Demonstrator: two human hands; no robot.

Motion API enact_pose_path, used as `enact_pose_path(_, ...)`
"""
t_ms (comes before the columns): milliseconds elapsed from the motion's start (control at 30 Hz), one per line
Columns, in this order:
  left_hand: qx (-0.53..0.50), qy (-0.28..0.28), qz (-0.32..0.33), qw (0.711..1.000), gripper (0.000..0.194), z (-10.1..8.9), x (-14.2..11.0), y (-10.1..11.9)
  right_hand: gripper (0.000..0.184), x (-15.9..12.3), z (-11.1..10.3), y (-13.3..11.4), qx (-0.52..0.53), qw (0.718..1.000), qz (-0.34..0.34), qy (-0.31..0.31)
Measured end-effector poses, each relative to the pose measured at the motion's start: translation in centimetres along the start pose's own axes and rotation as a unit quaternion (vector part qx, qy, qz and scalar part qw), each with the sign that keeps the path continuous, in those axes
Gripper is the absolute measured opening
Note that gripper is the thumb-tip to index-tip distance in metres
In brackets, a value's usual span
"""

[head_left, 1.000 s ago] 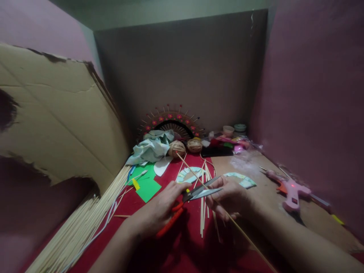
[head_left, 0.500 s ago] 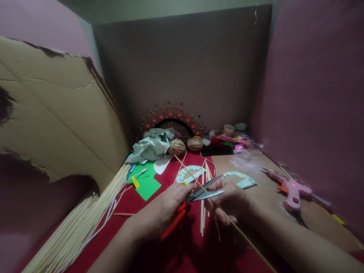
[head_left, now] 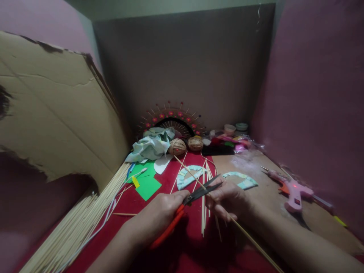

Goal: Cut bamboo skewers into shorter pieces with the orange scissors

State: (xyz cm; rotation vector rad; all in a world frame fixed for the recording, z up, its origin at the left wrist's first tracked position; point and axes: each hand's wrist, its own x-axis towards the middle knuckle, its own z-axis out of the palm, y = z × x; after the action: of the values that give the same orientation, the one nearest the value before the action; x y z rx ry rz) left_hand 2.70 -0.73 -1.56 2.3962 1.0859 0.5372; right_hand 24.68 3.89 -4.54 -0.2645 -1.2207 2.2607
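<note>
My left hand [head_left: 168, 208] is closed round the orange handles of a pair of scissors [head_left: 196, 194]. The blades cross a thin wooden stick [head_left: 247, 234] and stand slightly apart around it. My right hand [head_left: 227, 197] pinches that stick just below the blades; its upper end slants to the far left and its lower end runs out at the bottom edge. Beneath my hands lie several cut sticks [head_left: 203, 220] on the red cloth. Two arched pieces wrapped in pale green fabric, a left one [head_left: 182, 181] and a right one [head_left: 246, 181], lie just beyond.
A long bundle of sticks [head_left: 68, 227] lies at left under a torn cardboard sheet [head_left: 62, 102]. A pink glue gun [head_left: 295, 193] rests on brown board at right. Behind are green paper [head_left: 149, 185], crumpled fabric [head_left: 150, 148], twine balls [head_left: 178, 146] and a flowered fan-shaped piece [head_left: 170, 117].
The scissor blades have come closer together on the stick. My right hand still grips the stick in nearly the same place.
</note>
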Motion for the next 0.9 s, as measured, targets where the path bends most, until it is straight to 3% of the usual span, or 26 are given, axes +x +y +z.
enact_pose_path(100,0.03,-0.038,-0.005,0.999,0.027,0.1,-0.1,-0.2,0.018,0.1,-0.5,0.3,0.011,1.0,-0.002,-0.013)
enact_pose_path(367,0.028,-0.048,-0.019,0.998,0.032,0.4,-0.2,-1.0,0.021,0.4,-1.3,0.7,0.01,0.999,-0.004,-0.04)
enact_pose_path(500,0.015,-0.027,-0.032,0.999,0.034,0.5,-0.2,-1.8,0.024,0.6,-0.3,0.4,-0.038,0.997,-0.032,0.052)
enact_pose_path(633,0.034,0.003,-0.062,0.997,0.022,0.5,-0.4,-2.4,0.026,0.6,1.3,-0.3,-0.129,0.975,-0.043,0.174)
enact_pose_path(800,0.049,0.019,-0.084,0.995,0.017,0.8,-0.5,-2.5,0.02,0.4,3.0,-1.1,-0.301,0.913,-0.009,0.275)
enact_pose_path(900,0.037,0.021,-0.078,0.996,0.021,1.2,-0.3,-2.7,0.019,0.3,3.6,-1.2,-0.385,0.864,-0.042,0.32)
